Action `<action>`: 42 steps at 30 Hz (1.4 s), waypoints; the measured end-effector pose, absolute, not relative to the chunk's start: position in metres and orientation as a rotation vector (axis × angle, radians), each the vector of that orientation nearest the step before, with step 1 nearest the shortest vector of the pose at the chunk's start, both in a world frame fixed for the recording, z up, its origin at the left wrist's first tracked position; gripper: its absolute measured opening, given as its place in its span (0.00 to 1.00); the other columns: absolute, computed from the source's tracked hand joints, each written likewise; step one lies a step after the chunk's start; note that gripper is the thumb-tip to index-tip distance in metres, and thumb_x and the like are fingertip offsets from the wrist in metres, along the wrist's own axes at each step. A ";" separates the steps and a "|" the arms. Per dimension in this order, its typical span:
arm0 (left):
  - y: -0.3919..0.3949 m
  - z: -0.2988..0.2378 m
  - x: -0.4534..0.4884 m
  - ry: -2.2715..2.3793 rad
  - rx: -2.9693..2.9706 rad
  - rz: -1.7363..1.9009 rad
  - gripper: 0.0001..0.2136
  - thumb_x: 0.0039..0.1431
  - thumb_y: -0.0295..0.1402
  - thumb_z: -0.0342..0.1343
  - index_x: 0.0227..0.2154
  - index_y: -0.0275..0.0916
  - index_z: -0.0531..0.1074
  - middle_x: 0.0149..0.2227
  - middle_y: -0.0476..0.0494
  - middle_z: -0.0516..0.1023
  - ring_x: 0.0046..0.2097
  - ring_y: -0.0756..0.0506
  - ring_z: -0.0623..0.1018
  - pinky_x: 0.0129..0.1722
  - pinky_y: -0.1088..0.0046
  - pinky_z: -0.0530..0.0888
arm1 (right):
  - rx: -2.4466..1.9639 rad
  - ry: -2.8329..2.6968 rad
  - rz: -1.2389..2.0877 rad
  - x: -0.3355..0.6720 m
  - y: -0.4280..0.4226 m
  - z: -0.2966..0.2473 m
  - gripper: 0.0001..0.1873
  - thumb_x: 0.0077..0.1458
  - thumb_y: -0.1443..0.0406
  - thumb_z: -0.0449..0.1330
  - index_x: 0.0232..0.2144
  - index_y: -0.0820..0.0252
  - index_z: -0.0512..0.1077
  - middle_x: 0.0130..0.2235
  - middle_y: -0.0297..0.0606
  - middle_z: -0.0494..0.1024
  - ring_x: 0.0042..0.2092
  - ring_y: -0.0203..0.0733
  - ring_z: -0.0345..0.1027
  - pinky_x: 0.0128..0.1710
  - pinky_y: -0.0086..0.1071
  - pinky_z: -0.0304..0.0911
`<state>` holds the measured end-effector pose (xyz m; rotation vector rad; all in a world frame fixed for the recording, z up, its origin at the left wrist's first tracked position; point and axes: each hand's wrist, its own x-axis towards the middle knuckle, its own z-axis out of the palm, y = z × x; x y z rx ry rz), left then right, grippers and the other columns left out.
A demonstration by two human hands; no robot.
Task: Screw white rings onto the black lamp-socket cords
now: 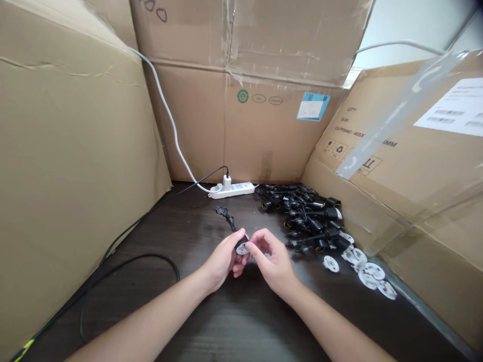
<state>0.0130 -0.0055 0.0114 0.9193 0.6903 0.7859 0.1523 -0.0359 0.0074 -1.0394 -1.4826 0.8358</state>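
Holding: the left hand (222, 257) is gripping a small white round plastic disc (242, 249) in its curled fingers (236, 269).
Pinching: the right hand (273, 261) is closing its thumb and forefinger (260, 239) on the disc's edge, with the other fingers loosely bent.
Lying nearest: a short black plug cord (228, 217) is running across the dark wood surface (196, 327) toward the left hand.
Lying right: a heap of black plug cords (304, 216) is sitting beside several white discs (366, 269).
Lying left: a black cable (128, 261) is looping along the surface.
Standing behind: a white power strip (231, 190) is carrying a white charger (227, 182), with a white cable (166, 113) rising behind it.
Backing everything: cardboard boxes (241, 125) are walling the surface; one is showing a green circled "e" (243, 96), while the right box (362, 136) is reading "QTY:", "G.W:" and "OUT(MM): 465X".
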 end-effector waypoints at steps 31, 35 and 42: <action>-0.003 0.010 0.014 0.710 0.802 0.876 0.18 0.60 0.50 0.53 0.27 0.39 0.64 0.18 0.54 0.63 0.17 0.55 0.56 0.16 0.80 0.54 | -1.064 -1.574 0.806 0.154 -0.037 0.005 0.07 0.64 0.61 0.58 0.34 0.57 0.69 0.32 0.37 0.77 0.31 0.40 0.73 0.29 0.30 0.66; -0.001 0.009 0.014 0.756 0.771 0.898 0.18 0.59 0.51 0.53 0.28 0.40 0.65 0.16 0.55 0.60 0.17 0.54 0.55 0.16 0.79 0.54 | -1.035 -1.594 0.785 0.154 -0.039 0.006 0.08 0.65 0.61 0.57 0.34 0.57 0.68 0.32 0.35 0.73 0.29 0.37 0.68 0.30 0.30 0.65; 0.000 0.010 0.014 0.809 0.714 0.938 0.18 0.56 0.52 0.56 0.30 0.40 0.66 0.19 0.55 0.62 0.18 0.54 0.57 0.15 0.79 0.54 | -0.965 -1.583 0.906 0.153 -0.042 0.008 0.10 0.65 0.59 0.57 0.34 0.58 0.68 0.30 0.33 0.71 0.27 0.34 0.64 0.26 0.27 0.62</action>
